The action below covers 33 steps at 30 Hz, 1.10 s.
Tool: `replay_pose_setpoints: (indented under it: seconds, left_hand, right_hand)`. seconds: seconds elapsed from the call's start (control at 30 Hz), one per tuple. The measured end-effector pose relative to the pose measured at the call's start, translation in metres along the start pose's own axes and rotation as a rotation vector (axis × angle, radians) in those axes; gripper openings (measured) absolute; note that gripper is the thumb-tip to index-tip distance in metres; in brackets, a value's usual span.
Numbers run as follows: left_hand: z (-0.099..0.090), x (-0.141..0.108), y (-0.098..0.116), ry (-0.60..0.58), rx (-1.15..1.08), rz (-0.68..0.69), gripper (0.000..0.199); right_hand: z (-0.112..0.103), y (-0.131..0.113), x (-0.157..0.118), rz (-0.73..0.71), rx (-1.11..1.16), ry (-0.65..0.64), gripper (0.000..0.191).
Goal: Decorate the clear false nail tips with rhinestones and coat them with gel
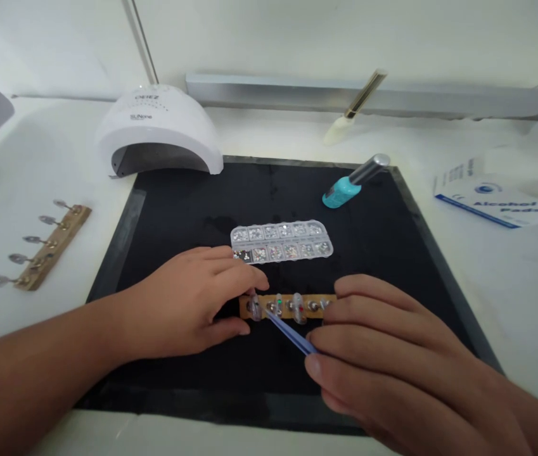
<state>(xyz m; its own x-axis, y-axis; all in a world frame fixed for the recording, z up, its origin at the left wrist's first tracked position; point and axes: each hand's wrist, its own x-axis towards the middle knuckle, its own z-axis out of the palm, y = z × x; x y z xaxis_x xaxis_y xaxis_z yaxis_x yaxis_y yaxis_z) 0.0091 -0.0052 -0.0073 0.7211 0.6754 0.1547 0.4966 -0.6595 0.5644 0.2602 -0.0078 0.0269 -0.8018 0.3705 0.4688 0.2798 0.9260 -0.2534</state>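
Note:
My left hand [190, 301] steadies the left end of a wooden nail-tip stand [244, 308], thumb below it and index finger above. False nails are mounted along this stand, some with coloured stones; the leftmost false nail [256, 310] lies beside my left fingertips. Blue tweezers [292, 332] are pinched in my right hand [392, 354], their points close to that nail. Whether the points hold a stone is too small to tell. My right fingers partly cover the stand's right end. Just behind, a clear divided case [282, 242] contains rhinestones, its lower left corner near my left knuckles.
A black mat [178, 209] lies under the work. On it stands a turquoise polish bottle [342, 192]; a pale bottle [339, 128] is behind. A white nail lamp [161, 123] sits back left, another nail-tip stand [54, 250] left, an alcohol pads box [501, 196] right.

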Motion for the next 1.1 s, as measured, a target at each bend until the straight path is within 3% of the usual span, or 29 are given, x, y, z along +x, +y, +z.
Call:
replay_pose_setpoints:
  seconds: [0.13, 0.47, 1.1]
  left_hand:
    - [-0.006, 0.001, 0.001, 0.044, -0.070, 0.026, 0.036]
    - [-0.011, 0.000, 0.004, 0.095, -0.178, 0.085, 0.011]
    - [-0.011, -0.002, 0.005, 0.112, -0.160, 0.089, 0.015]
  right_hand:
    - [0.001, 0.001, 0.002, -0.023, -0.002, 0.011, 0.022]
    - [0.002, 0.000, 0.002, -0.007, 0.010, -0.009, 0.021]
    - [0.004, 0.001, -0.001, -0.039, 0.007, -0.019, 0.018]
